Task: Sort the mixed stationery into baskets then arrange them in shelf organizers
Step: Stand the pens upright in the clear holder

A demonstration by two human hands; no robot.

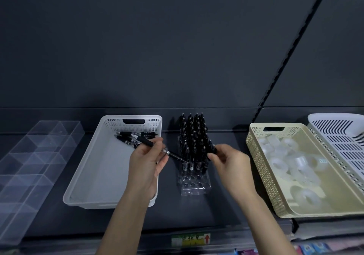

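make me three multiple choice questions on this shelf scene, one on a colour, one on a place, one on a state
1. What colour is the pen basket under the left hand?
A. white
B. cream
C. blue

2. Where do the tape rolls lie?
A. in the pen basket
B. in the cream basket
C. in the left hand

3. What is the left hand doing?
A. lying open and flat
B. gripping a black pen
C. gripping a tape roll

Answers:
1 A, its walls and floor show white.
2 B, the clear rolls sit heaped inside the cream basket.
3 B, its fingers curl round the pen's barrel.
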